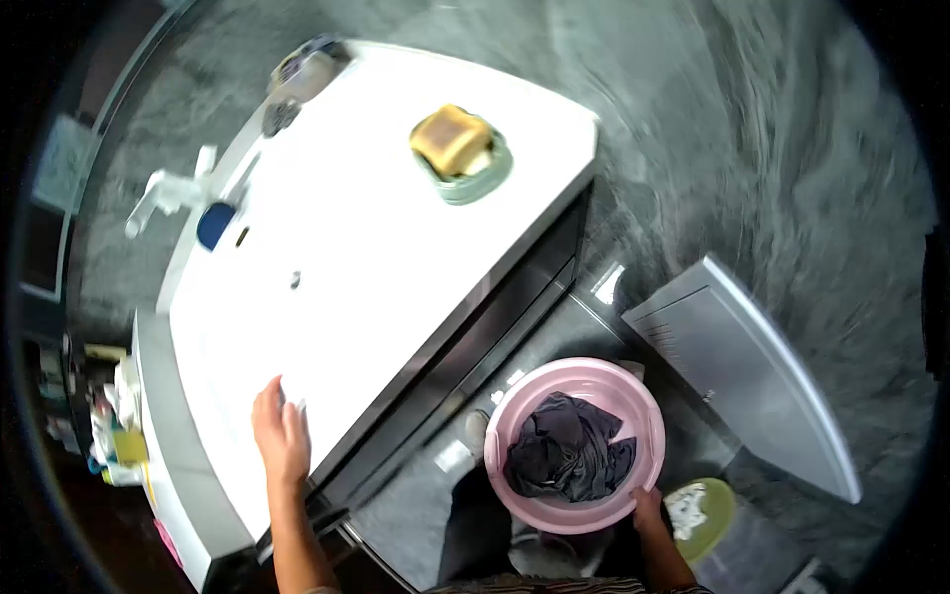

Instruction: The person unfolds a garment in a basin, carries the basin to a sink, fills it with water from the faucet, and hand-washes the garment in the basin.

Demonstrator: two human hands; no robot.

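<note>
At the far left, bottles and packets (122,421) crowd beside the pale ledge. Next comes a white tap (168,193), with a dark blue rounded object (215,226) near its base, at the edge of a broad, glossy white washstand surface (366,247). The left hand (282,436) is over the lower left part of this surface, partly open, thumb and fingers a little apart; whether it touches the surface or holds something small, I cannot tell. A small round metal drain (295,280) lies farther up. Toward the surface's upper right, a yellow-and-brown block (453,140) sits in a pale green oval dish (475,186).

Right of the washstand, in front of the person's legs, is a round pink plastic basin (648,436) holding crumpled dark grey fabric (564,445). The right hand (648,510) is closed around its lower right rim. Just beside that hand is a green-rimmed bin (724,520) with white scraps inside; above it, a grey panel with a curved edge (742,371) slants.
</note>
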